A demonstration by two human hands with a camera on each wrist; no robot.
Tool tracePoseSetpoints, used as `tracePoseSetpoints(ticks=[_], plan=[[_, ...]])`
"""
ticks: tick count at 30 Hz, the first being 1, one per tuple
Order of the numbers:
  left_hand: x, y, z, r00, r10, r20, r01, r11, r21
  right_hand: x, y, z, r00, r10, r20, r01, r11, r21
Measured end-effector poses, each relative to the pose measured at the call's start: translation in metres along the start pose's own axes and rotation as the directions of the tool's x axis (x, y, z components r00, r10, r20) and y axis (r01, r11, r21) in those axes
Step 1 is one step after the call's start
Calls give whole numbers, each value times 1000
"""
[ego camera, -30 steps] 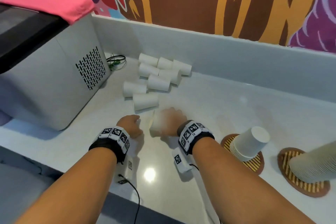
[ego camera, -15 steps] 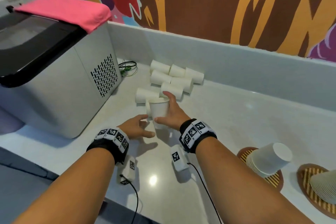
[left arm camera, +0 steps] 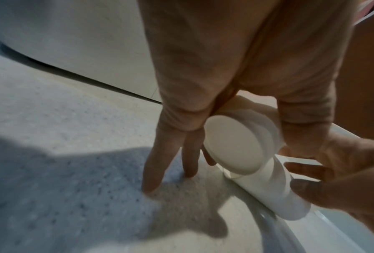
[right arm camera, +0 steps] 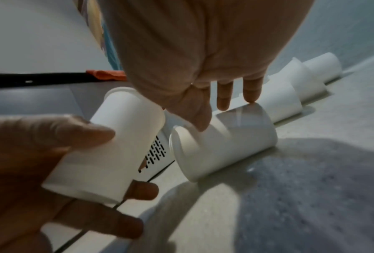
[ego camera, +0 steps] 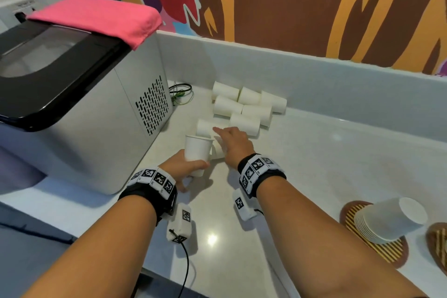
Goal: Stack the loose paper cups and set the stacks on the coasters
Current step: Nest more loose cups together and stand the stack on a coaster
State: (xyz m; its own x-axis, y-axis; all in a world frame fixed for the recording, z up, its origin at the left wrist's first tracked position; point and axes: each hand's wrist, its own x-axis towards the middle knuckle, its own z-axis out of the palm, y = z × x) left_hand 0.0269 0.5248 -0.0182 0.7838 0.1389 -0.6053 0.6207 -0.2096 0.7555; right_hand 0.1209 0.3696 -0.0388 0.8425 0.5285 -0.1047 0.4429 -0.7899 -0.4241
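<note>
My left hand (ego camera: 193,169) grips an upright white paper cup (ego camera: 197,150) low on its side; its flat base (left arm camera: 233,143) faces the left wrist camera. Just right of it my right hand (ego camera: 225,138) reaches over a cup lying on its side (right arm camera: 222,143), straight fingertips (right arm camera: 250,97) touching its wall. Several more loose cups (ego camera: 244,109) lie in a pile behind, near the back wall. At the far right a tilted stack of cups (ego camera: 389,220) sits on a striped coaster (ego camera: 389,254). A second coaster (ego camera: 439,242) is cut off by the frame edge.
A grey machine (ego camera: 84,116) with a black lid and a pink cloth (ego camera: 96,17) on top stands close on the left. Cables (ego camera: 181,92) lie behind it. A low white wall (ego camera: 314,80) bounds the counter at the back.
The upright cup passed from my right hand to my left. My right hand then moved forward onto a lying cup.
</note>
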Motion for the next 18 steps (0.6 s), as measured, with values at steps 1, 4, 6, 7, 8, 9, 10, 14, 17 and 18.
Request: tracePoseSetpoints(ticks=[1, 4, 6, 7, 8, 9, 10, 14, 17, 18], plan=[[2, -2, -4, 1000, -14, -4, 14, 1000, -2, 1, -1, 4, 999, -36, 9, 36, 998, -48], [0, 0, -8, 999, -45, 10, 45, 999, 10, 1, -1, 12, 997, -83, 8, 83, 982, -170], [0, 4, -8, 998, -58, 16, 57, 998, 37, -1, 3, 10, 999, -36, 27, 41, 975, -217], [0, 5, -8, 998, -60, 12, 59, 997, 55, -2, 6, 7, 1000, -12, 24, 17, 972, -234], [2, 7, -7, 998, -69, 8, 69, 995, 69, -2, 7, 3, 1000, 9, 13, -5, 969, -248], [4, 9, -5, 997, -78, 4, 78, 994, 83, -2, 9, -1, 1000, 27, 0, -26, 965, -262], [5, 11, -3, 997, -82, 0, 82, 992, 100, -3, 12, -5, 999, 49, -5, -49, 962, -269], [10, 19, 9, 999, -44, -17, 46, 970, 237, -4, 21, -22, 994, 102, -42, -108, 974, -198], [13, 25, 19, 999, 26, -28, -14, 929, 369, -1, 24, -46, 971, 142, -191, -163, 982, -95], [16, 28, 23, 998, 50, -25, -36, 918, 396, 0, 24, -55, 956, 163, -244, -175, 984, -28]])
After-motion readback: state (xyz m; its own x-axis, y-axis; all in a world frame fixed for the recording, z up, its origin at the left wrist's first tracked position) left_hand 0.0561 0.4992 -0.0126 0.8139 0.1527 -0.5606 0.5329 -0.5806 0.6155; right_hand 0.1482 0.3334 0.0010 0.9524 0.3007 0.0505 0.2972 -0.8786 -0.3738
